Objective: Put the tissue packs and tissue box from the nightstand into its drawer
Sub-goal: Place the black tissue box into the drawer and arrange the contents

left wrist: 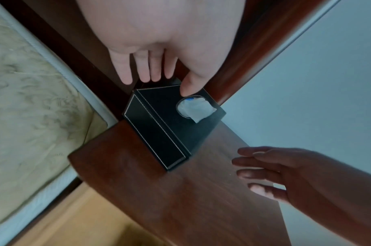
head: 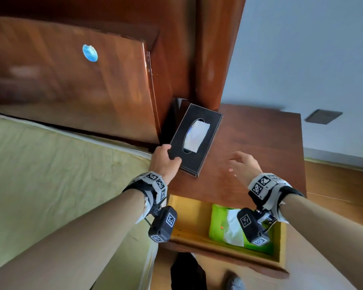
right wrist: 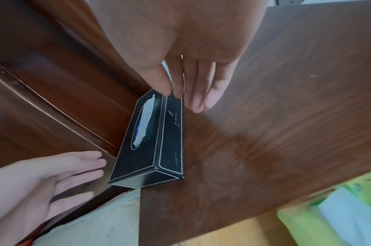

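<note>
Left hand fingers flank tissue box; right hand apart.

The head camera looks steeply down from above the nightstand, taking in both forearms, the open drawer below its front edge and the bed to its left. The left wrist camera sits close over the nightstand's bed-side corner, facing along the fingers toward the black tissue box. The right wrist camera hangs close above the nightstand's top, looking back toward the headboard. All three share the tissue box and the wooden top around it.
</note>
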Tool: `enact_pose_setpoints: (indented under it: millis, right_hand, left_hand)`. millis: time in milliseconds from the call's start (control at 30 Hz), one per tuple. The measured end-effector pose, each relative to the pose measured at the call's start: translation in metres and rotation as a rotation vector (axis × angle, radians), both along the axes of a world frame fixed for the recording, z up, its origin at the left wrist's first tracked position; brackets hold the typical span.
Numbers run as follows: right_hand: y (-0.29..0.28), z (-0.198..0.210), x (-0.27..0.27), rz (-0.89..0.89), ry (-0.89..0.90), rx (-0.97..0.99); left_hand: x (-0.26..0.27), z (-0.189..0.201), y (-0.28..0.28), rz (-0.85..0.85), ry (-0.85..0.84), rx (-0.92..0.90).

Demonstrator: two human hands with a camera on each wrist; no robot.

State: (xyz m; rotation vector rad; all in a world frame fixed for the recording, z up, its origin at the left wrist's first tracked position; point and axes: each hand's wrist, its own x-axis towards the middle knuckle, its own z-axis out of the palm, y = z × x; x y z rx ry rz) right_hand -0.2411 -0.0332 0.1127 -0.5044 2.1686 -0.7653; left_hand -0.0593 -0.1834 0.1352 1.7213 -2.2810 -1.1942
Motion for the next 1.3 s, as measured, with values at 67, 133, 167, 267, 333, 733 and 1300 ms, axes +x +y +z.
enact_pose_setpoints:
  millis: [67, 133, 167, 267, 333, 733, 1300]
  right_hand:
    - [-0.022, -0.004, 0.002, 0.005, -0.023, 0.013]
    - [-0.041, -0.007, 0.003, 0.008, -0.038, 0.022]
    - [-0.050, -0.010, 0.004, 0.015, -0.041, 0.028]
    - [-0.072, -0.014, 0.006, 0.030, -0.055, 0.053]
    - [-0.081, -0.017, 0.007, 0.026, -0.062, 0.068]
    - [-0.087, -0.046, 0.014, -0.006, -0.116, 0.098]
    - [-0.075, -0.051, 0.023, -0.035, -0.114, 0.069]
  left_hand:
    - [-0.005, -0.007, -0.021, -0.031, -0.046, 0.040]
    - [-0.010, -0.016, -0.038, -0.044, -0.082, 0.107]
    - [-0.013, -0.020, -0.046, -0.048, -0.090, 0.137]
    - [-0.022, -0.029, -0.062, -0.056, -0.062, 0.211]
    - [-0.027, -0.035, -0.067, -0.068, -0.011, 0.250]
    - [-0.021, -0.061, -0.089, -0.103, 0.105, 0.493]
    - [-0.011, -0.071, -0.078, -0.060, 0.126, 0.555]
